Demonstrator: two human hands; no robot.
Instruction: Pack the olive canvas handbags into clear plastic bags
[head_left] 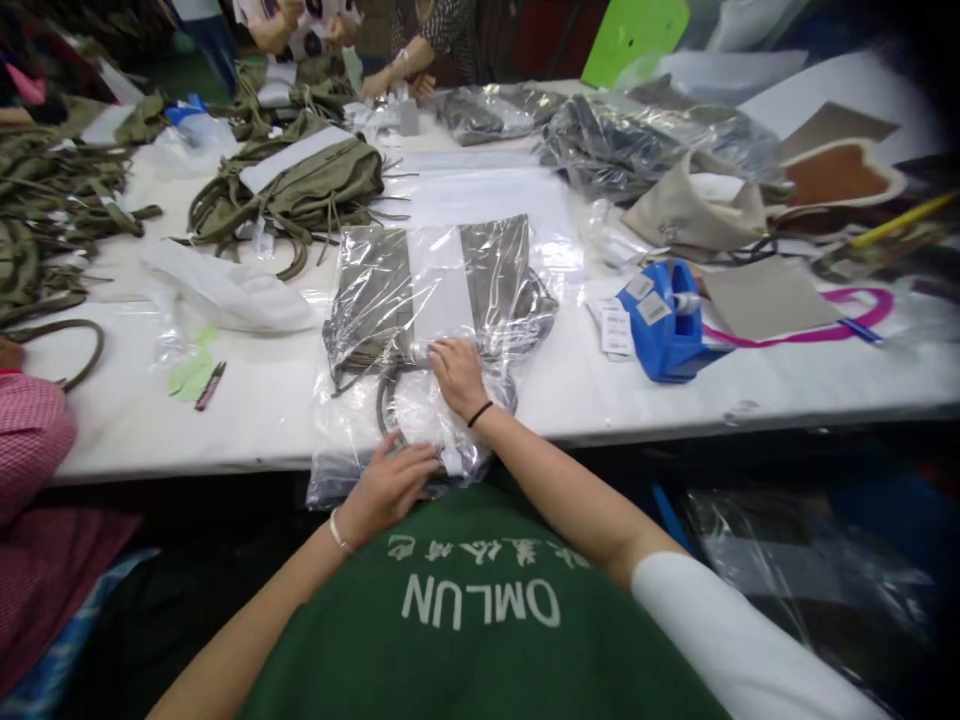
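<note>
An olive-grey bag with a white paper band lies inside a clear plastic bag [442, 290] on the white table [262, 400] in front of me. My right hand [456, 372] rests flat on the plastic near the bag's lower edge, fingers stretched out. My left hand [390, 485] lies with fingers spread on the open end of the plastic, which hangs over the table's near edge. The bag's cord handles [386, 400] show through the plastic between my hands.
A blue tape dispenser [664, 325] stands right of the bag beside white labels. Unpacked olive bags [300, 185] and straps lie at left, with snips [210, 385] nearer. Packed bags [622, 140] are piled at back right. Other people work at the far edge and at left.
</note>
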